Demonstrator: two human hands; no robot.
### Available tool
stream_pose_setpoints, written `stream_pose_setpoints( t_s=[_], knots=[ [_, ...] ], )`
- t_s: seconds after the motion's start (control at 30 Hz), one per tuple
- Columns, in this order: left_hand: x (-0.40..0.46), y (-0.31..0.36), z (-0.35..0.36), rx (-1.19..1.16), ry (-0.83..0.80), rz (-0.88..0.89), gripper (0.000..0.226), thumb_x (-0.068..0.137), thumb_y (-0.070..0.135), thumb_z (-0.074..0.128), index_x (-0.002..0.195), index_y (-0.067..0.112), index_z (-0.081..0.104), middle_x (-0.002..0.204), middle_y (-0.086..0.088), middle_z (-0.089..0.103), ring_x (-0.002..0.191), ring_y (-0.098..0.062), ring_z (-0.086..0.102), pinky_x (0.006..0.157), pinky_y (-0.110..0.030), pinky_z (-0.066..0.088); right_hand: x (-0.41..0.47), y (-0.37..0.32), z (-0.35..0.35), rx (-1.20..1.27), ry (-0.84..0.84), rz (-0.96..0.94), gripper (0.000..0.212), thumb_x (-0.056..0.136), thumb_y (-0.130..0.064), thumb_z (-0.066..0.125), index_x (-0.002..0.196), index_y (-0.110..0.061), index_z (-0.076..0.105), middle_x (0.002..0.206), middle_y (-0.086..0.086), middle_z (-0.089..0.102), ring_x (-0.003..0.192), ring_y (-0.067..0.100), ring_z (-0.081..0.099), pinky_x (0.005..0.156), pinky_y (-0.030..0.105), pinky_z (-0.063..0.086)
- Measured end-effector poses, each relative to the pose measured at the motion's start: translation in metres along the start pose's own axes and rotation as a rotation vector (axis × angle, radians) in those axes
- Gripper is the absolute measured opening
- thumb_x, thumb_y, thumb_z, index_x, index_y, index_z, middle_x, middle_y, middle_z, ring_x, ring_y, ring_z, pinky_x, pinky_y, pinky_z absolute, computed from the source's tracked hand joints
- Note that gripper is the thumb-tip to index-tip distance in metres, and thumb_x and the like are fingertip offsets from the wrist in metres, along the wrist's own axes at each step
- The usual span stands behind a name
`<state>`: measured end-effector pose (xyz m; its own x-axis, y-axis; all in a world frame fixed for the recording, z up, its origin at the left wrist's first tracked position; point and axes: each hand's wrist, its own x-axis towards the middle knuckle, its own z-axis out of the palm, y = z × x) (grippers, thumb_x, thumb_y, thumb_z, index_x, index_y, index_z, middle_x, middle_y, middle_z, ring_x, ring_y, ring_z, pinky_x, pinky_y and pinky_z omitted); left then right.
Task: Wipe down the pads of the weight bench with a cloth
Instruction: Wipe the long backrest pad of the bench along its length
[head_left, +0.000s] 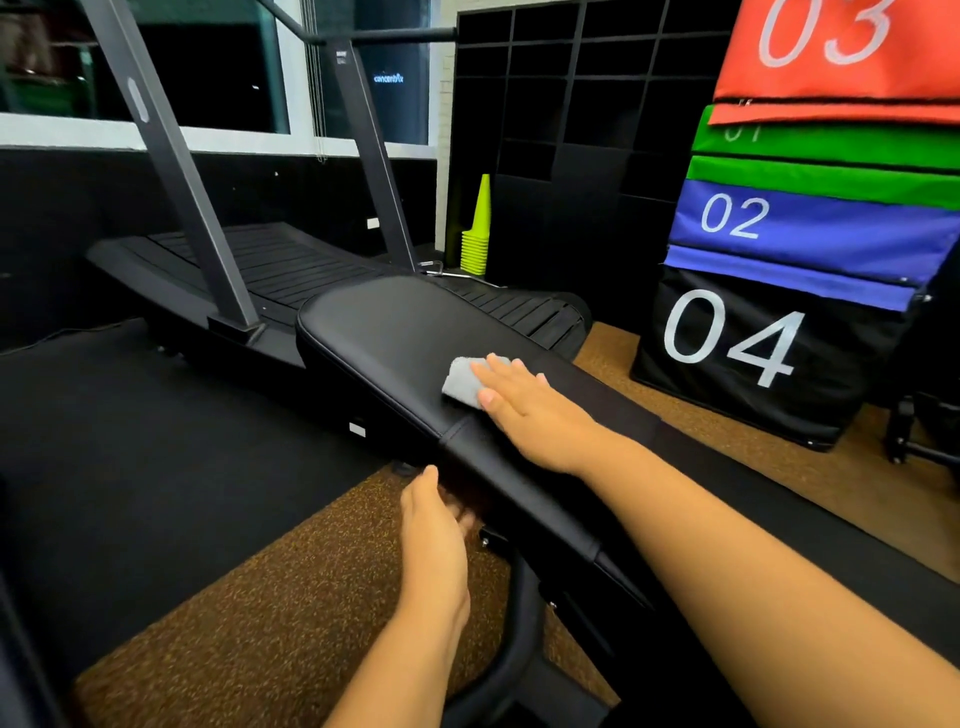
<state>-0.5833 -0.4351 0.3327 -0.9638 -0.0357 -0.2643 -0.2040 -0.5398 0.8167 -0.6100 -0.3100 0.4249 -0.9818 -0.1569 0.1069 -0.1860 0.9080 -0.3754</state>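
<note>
Centre frame, my right hand (524, 410) presses flat, fingers straight, on the grey cloth (467, 382) lying on the black bench pad (395, 332); left hand (434, 530) curls under the pad's near edge, grip unclear.

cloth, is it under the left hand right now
No, the grey cloth lies under the flat fingers of the right hand on the bench pad; the left hand is at the pad's near edge.

Stacked plyo boxes (810, 218) numbered 03; 02; 04.
</note>
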Motion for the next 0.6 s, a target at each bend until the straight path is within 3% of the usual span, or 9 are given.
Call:
stream_pose_setpoints(
  t_s=[0.1, 0.27, 0.4, 0.5, 0.6],
  knots=[
    [-0.004, 0.006, 0.005, 0.028, 0.009, -0.039, 0.043, 0.102, 0.041, 0.038, 0.135, 0.018, 0.051, 0.123, -0.004, 0.062, 0.109, -0.02, 0.061, 0.093, -0.036, 0.049, 0.002, -0.013, 0.003, -0.102, 0.037, -0.009, 0.048, 0.106, -0.035, 0.02, 0.152, -0.021, 0.02, 0.162, 0.002, 0.01, 0.148, 0.027, 0.004, 0.119, 0.051, 0.006],
    [-0.007, 0.011, 0.009, 0.091, 0.005, -0.027, 0.051, 0.097, 0.051, 0.037, 0.137, 0.021, 0.049, 0.128, -0.002, 0.062, 0.112, -0.019, 0.061, 0.101, -0.043, 0.047, -0.039, -0.026, 0.016, -0.093, 0.022, -0.082, 0.049, 0.106, -0.034, 0.021, 0.154, -0.027, 0.012, 0.163, -0.004, 0.004, 0.149, 0.024, -0.002, 0.119, 0.046, 0.003],
    [-0.017, 0.018, 0.018, 0.163, 0.003, -0.025, 0.078, 0.078, 0.073, 0.043, 0.132, 0.018, 0.05, 0.125, 0.0, 0.061, 0.114, -0.02, 0.058, 0.103, -0.045, 0.046, -0.077, -0.013, 0.021, -0.079, 0.085, 0.061, 0.05, 0.105, -0.037, 0.021, 0.154, -0.028, 0.011, 0.162, -0.003, 0.004, 0.15, 0.022, -0.001, 0.119, 0.043, 0.004],
    [-0.023, 0.022, 0.023, 0.23, -0.003, -0.067, 0.106, 0.063, 0.081, 0.048, 0.146, 0.016, 0.035, 0.137, -0.005, 0.053, 0.119, -0.025, 0.055, 0.102, -0.044, 0.045, -0.076, -0.015, 0.025, -0.157, 0.134, 0.119, 0.051, 0.105, -0.038, 0.021, 0.154, -0.024, 0.011, 0.161, 0.001, 0.009, 0.148, 0.025, 0.006, 0.119, 0.044, 0.011],
    [-0.023, 0.019, 0.023, 0.238, -0.01, -0.085, 0.087, 0.083, 0.066, 0.05, 0.149, 0.015, 0.027, 0.137, -0.005, 0.048, 0.12, -0.025, 0.051, 0.099, -0.042, 0.045, -0.057, -0.022, 0.032, -0.211, 0.186, 0.076, 0.052, 0.104, -0.037, 0.023, 0.153, -0.019, 0.016, 0.159, 0.005, 0.016, 0.143, 0.029, 0.016, 0.115, 0.046, 0.021]
  ],
)
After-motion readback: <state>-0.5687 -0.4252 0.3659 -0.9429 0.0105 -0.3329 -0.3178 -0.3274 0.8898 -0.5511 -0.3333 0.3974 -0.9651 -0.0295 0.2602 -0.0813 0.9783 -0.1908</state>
